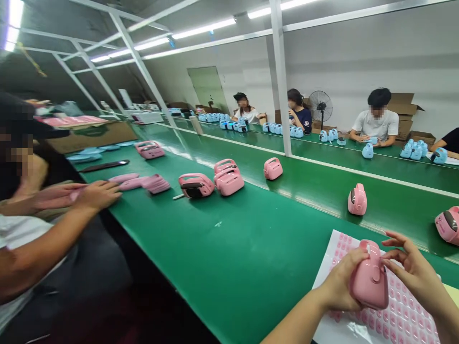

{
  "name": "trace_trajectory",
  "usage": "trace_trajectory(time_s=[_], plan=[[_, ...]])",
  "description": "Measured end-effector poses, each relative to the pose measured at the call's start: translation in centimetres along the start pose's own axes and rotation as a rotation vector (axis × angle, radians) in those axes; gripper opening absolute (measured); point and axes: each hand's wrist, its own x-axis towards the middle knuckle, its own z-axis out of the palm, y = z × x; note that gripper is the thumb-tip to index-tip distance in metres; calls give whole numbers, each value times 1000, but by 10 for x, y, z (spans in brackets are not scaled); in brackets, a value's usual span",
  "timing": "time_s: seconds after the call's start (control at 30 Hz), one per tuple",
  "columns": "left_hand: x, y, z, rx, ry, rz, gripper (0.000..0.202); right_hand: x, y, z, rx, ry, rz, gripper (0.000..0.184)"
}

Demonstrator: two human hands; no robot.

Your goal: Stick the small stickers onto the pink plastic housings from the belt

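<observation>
At the lower right, a pink handled device (370, 282), like a small portable speaker, is tilted above the bench with its side facing me. My left hand (342, 282) wraps around its left side, thumb up near the handle. My right hand (407, 265) is at the device's right edge, thumb and forefinger brought together in a pinch and the other fingers raised. Whatever lies between those fingertips is too small to make out. Beneath both hands lies a white sheet with rows of small pink oval pieces (401, 298).
Several pink devices (229, 179) stand across the green bench (229, 243), two of them (357, 199) nearer on the right. A co-worker's hand (95, 195) rests by stacked pink parts (156, 183) at left. A white post (281, 76) rises beyond; people sit opposite among blue devices (367, 150).
</observation>
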Motion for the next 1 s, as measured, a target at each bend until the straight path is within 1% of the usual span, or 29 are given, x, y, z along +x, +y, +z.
trace_trajectory(time_s=[0.1, 0.27, 0.4, 0.57, 0.83, 1.0], plan=[[0, 6, -4, -35, 3, -51, 89, -2, -7, 5, 4, -53, -23, 47], [0, 11, -8, -129, 70, -155, 85, -1, -13, 13, 73, -119, -15, 44], [-1, 11, -10, -181, 75, -213, 85, -1, -13, 20, 117, -116, 1, 41], [-3, 14, -13, -297, 114, -272, 79, -3, -18, 28, 78, -116, 3, 42], [-3, 14, -15, -318, 157, -303, 79, -4, -18, 34, 22, -81, -51, 36], [-4, 13, -14, -230, 137, -270, 81, -4, -18, 35, -31, -74, -74, 39]])
